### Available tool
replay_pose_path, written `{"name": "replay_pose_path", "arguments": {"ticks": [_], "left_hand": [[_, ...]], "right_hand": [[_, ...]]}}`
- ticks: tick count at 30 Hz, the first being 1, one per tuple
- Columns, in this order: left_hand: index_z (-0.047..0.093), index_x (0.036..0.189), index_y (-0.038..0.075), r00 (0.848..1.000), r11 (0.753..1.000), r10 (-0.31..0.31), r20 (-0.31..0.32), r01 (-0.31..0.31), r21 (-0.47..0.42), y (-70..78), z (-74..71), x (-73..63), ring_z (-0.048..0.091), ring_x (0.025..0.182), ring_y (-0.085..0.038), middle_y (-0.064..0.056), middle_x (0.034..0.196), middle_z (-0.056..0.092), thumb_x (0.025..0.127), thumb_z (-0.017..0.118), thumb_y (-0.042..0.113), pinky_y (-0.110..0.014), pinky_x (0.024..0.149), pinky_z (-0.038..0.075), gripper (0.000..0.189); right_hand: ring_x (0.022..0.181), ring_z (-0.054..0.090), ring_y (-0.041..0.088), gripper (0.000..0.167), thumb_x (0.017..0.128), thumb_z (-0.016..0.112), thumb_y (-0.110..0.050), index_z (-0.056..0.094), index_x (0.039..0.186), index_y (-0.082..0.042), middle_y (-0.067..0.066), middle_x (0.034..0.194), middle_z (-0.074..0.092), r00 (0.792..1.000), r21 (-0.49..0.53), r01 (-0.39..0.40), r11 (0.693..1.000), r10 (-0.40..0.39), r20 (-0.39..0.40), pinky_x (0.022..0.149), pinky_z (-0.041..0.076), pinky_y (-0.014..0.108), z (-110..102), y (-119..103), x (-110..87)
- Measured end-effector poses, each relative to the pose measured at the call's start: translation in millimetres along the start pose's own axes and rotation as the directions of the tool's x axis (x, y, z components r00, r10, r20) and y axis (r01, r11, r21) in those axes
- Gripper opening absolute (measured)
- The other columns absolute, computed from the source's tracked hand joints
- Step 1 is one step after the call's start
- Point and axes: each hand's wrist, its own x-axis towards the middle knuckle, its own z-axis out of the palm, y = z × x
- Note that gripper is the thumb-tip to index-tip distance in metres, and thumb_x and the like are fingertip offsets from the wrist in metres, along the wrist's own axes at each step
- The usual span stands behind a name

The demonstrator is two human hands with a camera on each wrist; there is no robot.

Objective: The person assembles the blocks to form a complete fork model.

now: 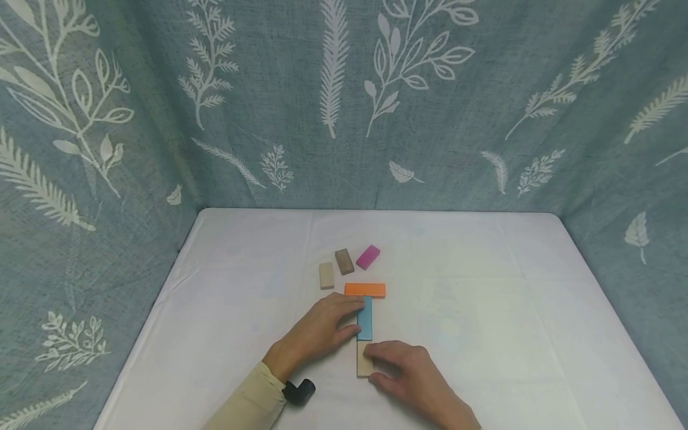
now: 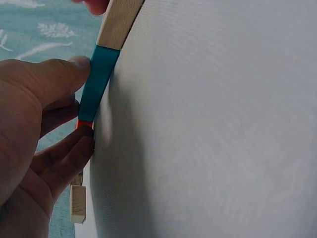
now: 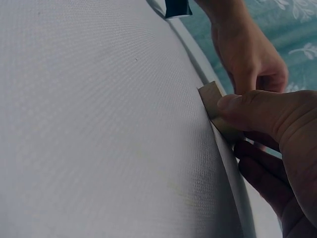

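A blue block (image 1: 365,318) lies lengthwise on the white table. Its far end meets a crosswise orange block (image 1: 365,289), and its near end meets a pale wooden block (image 1: 362,364). My left hand (image 1: 325,319) touches the blue block from the left, fairly straight fingers near the orange block and thumb lower down. In the left wrist view, that thumb (image 2: 74,72) rests against the teal-looking side. My right hand (image 1: 414,373) pinches the wooden block between thumb and forefinger; the right wrist view shows the thumb (image 3: 237,106) on it. Both hands partly cover the blocks.
Beyond the orange block lie another pale wooden block (image 1: 326,276), a brown block (image 1: 344,261) and a magenta block (image 1: 368,257). A leaf-patterned curtain (image 1: 301,107) hangs around the table (image 1: 484,322). A black wrist device (image 1: 300,392) is on the left wrist.
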Motion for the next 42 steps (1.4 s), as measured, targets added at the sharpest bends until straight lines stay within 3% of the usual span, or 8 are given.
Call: {"name": "replay_pose_path", "arguments": {"ticks": [10, 42], "left_hand": [[0.070, 0.144, 0.003, 1.000, 1.000, -0.008, 0.006, 0.008, -0.002, 1.1, -0.3, 0.4, 0.067, 0.134, -0.029, -0.010, 0.144, 0.073, 0.099, 0.081, 0.019, -0.049, 0.119, 0.053, 0.048], [0.069, 0.145, 0.002, 1.000, 1.000, -0.011, 0.023, 0.011, -0.016, 2.9, -1.3, -0.4, 0.064, 0.140, -0.030, -0.011, 0.150, 0.069, 0.099, 0.081, 0.020, -0.049, 0.122, 0.051, 0.051]], "right_hand": [[0.118, 0.078, 0.013, 0.046, 0.085, 0.094, -0.010, 0.081, 0.129, -0.014, -0.005, 0.125, 0.082, 0.999, 0.019, -0.034, 0.999, 0.034, 0.011, 0.104, 0.065, 0.035, -0.3, -2.2, 1.1], [0.116, 0.079, 0.016, 0.046, 0.086, 0.093, -0.010, 0.079, 0.130, -0.013, -0.002, 0.125, 0.083, 0.999, -0.031, 0.043, 0.999, -0.043, -0.001, 0.101, 0.066, 0.037, -3.4, -3.3, 3.5]]}}
